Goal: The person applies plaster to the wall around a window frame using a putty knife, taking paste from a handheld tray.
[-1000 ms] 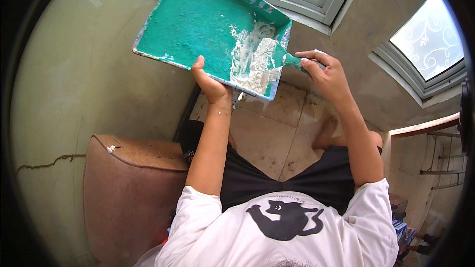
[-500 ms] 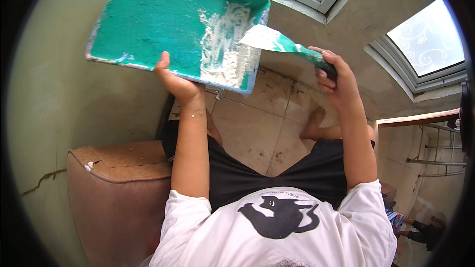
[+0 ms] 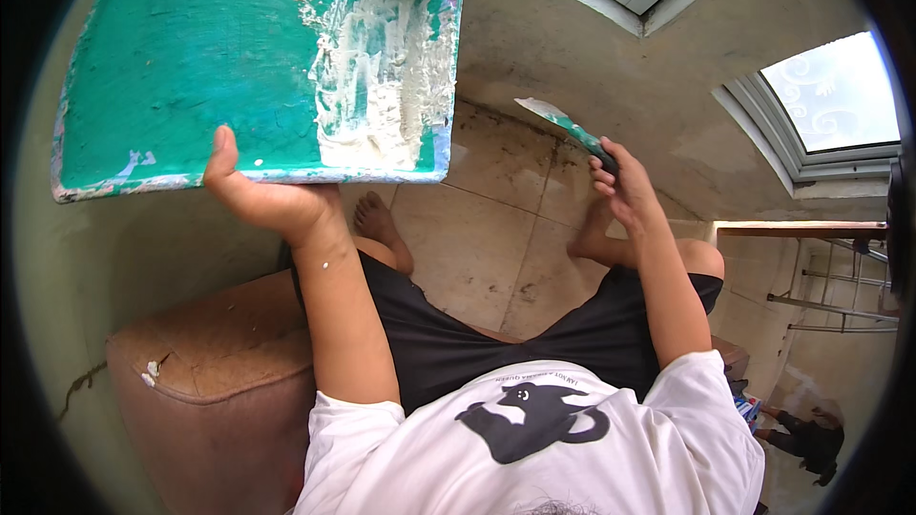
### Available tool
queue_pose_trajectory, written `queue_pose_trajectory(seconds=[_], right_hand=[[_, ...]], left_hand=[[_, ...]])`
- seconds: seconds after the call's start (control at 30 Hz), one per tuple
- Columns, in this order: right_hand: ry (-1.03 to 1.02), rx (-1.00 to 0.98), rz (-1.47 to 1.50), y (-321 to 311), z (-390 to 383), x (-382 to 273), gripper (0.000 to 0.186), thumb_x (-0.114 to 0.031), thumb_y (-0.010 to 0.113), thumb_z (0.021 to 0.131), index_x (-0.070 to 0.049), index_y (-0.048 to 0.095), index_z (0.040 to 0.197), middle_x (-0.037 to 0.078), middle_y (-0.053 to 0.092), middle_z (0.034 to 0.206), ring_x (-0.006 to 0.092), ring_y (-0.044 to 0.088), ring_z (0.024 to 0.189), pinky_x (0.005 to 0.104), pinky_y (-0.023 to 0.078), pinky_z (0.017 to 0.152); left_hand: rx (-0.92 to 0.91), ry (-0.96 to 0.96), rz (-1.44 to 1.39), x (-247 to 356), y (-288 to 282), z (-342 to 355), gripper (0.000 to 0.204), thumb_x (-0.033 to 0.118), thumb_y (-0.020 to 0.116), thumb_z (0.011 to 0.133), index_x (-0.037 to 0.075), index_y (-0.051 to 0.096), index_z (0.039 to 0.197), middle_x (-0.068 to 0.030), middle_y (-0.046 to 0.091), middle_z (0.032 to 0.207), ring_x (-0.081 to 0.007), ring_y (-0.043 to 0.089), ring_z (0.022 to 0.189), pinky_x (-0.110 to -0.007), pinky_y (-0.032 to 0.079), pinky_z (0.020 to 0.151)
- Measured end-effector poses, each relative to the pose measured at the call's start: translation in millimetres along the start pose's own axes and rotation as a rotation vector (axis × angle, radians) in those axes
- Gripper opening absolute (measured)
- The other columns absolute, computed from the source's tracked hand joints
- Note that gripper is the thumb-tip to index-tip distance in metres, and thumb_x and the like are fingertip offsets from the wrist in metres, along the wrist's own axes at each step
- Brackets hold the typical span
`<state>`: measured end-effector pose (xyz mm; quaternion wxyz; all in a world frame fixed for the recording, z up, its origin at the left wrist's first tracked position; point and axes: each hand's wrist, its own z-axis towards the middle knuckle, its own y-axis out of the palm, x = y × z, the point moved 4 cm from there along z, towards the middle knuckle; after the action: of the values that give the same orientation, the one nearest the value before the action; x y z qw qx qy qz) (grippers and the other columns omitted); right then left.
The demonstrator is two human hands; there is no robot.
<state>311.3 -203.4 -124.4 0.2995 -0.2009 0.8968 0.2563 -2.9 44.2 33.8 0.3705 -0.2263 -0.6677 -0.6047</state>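
My left hand [image 3: 267, 193] supports a green plastic tray [image 3: 181, 57] from its near edge, the thumb hooked over the rim. The tray is smeared on its right side with white paste [image 3: 372, 105]. Off to the right of it and apart from it, my right hand [image 3: 618, 179] grips the dark handle of a putty knife [image 3: 563, 124], whose blade is tilted up to the left and has white on it.
Two grey-framed windows are at upper right, above a stained wall [image 3: 611, 76]. Below are a tiled floor [image 3: 477, 257] and my bare feet. A brown padded seat [image 3: 200, 420] is at my left. A metal ladder [image 3: 825, 291] and another person [image 3: 801, 439] are at far right.
The tray has moved left and closer, now lying more square-on to the view. My right hand has drawn the putty knife out of the tray and lower, away from the paste.
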Motion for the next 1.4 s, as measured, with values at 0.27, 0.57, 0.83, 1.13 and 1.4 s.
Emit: queue_pose_trajectory(seconds=[0.27, 0.57, 0.83, 1.13, 1.4], right_hand=[[0.101, 0.167, 0.156, 7.4, 106.0, 18.9, 0.012, -0.014, 0.051, 0.098, -0.004, 0.044, 0.098, 0.007, 0.05, 0.074, 0.0084, 0.039, 0.049, 0.022, 0.029, 0.038], [0.035, 0.28, 0.218, 31.2, 177.7, -14.0, 0.006, -0.008, 0.041, 0.096, -0.004, 0.038, 0.099, 0.008, 0.041, 0.07, 0.0131, 0.036, 0.05, 0.0264, 0.028, 0.04], [-0.037, 0.119, 0.253, 74.4, 136.8, -59.7, 0.013, -0.007, 0.046, 0.094, -0.004, 0.034, 0.099, 0.009, 0.041, 0.071, 0.0124, 0.035, 0.052, 0.0256, 0.026, 0.04], [0.144, 0.234, 0.134, 51.5, 141.0, 21.8, 0.012, -0.01, 0.044, 0.096, -0.002, 0.039, 0.103, 0.009, 0.046, 0.073, 0.0114, 0.038, 0.051, 0.0248, 0.029, 0.038], [0.01, 0.196, 0.169, 39.3, 188.0, -13.6, 0.007, -0.009, 0.04, 0.096, -0.003, 0.038, 0.099, 0.008, 0.041, 0.072, 0.0122, 0.034, 0.05, 0.025, 0.027, 0.038]], left_hand=[[0.055, 0.05, 0.049, -3.9, -1.6, 3.2, 0.061, 0.035, 0.056, 0.081, -0.003, 0.049, 0.128, -0.0163, 0.052, 0.126, -0.0321, 0.052, 0.116, -0.045, 0.04, 0.1], [0.035, 0.047, 0.025, -5.8, -1.1, 8.1, 0.058, 0.036, 0.059, 0.078, -0.002, 0.052, 0.122, -0.014, 0.054, 0.117, -0.0291, 0.054, 0.107, -0.041, 0.044, 0.093], [0.043, 0.055, 0.037, -3.8, -5.1, 12.5, 0.061, 0.035, 0.057, 0.081, -0.004, 0.049, 0.128, -0.0172, 0.054, 0.124, -0.0327, 0.053, 0.115, -0.044, 0.041, 0.1], [0.049, 0.071, 0.043, 2.3, -3.6, 10.5, 0.058, 0.033, 0.057, 0.081, -0.004, 0.051, 0.125, -0.0168, 0.055, 0.122, -0.032, 0.054, 0.113, -0.043, 0.041, 0.099], [0.048, 0.056, 0.045, -3.1, -5.8, 15.0, 0.055, 0.032, 0.058, 0.082, -0.003, 0.053, 0.123, -0.0155, 0.056, 0.12, -0.0306, 0.054, 0.111, -0.042, 0.042, 0.097]])
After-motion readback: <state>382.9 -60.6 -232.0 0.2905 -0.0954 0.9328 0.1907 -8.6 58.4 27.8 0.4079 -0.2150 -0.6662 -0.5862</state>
